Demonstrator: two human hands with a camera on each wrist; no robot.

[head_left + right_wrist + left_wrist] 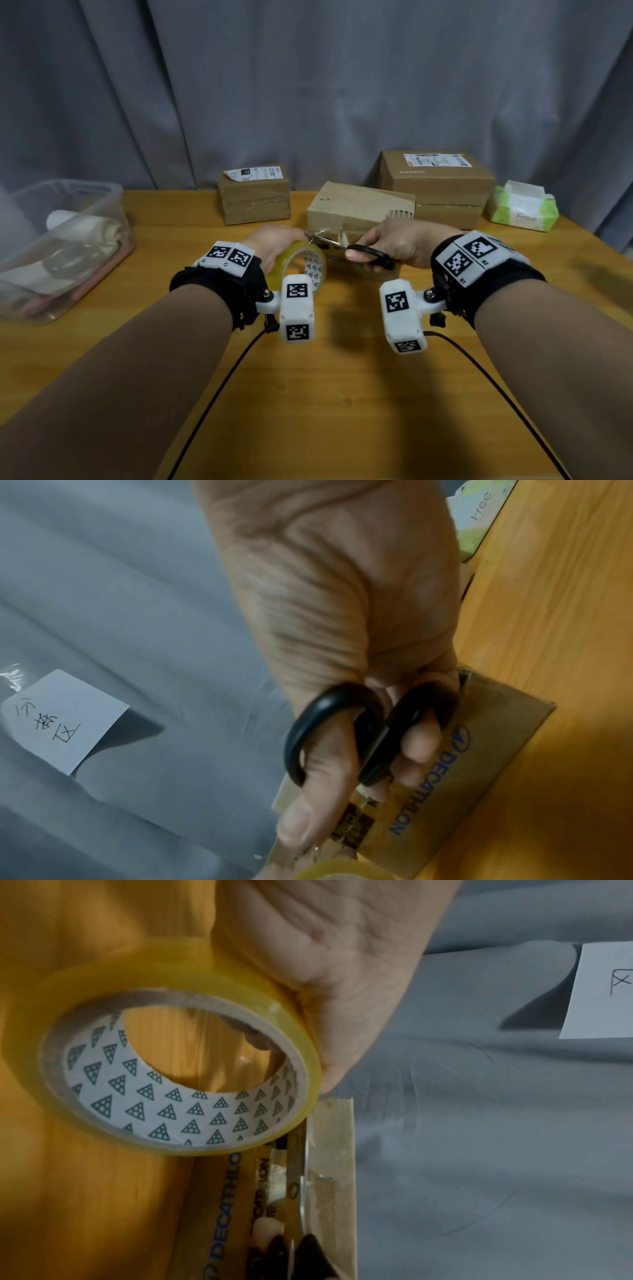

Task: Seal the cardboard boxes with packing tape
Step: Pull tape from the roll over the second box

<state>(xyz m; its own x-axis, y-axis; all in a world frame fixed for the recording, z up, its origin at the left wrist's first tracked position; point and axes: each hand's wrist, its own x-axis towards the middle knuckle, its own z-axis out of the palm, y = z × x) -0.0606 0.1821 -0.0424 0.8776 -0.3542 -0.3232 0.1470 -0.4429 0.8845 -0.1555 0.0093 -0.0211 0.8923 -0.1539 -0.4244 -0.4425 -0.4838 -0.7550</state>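
My left hand (274,243) grips a roll of clear yellowish packing tape (301,263) (171,1069) held on edge just left of a cardboard box (359,209) printed DECATHLON (479,764). My right hand (397,243) holds black-handled scissors (363,253) (342,734), thumb and fingers through the loops. The blades (296,1177) lie across a shiny strip of tape stretched between the roll and the box's near top edge. The blades look nearly closed. My left fingertips are hidden behind the roll.
Two more cardboard boxes stand at the back: a small one (254,195) and a larger one (438,185). A clear plastic bin (61,246) sits far left, a green tissue pack (522,207) far right. Grey curtain hangs behind the wooden table (325,394).
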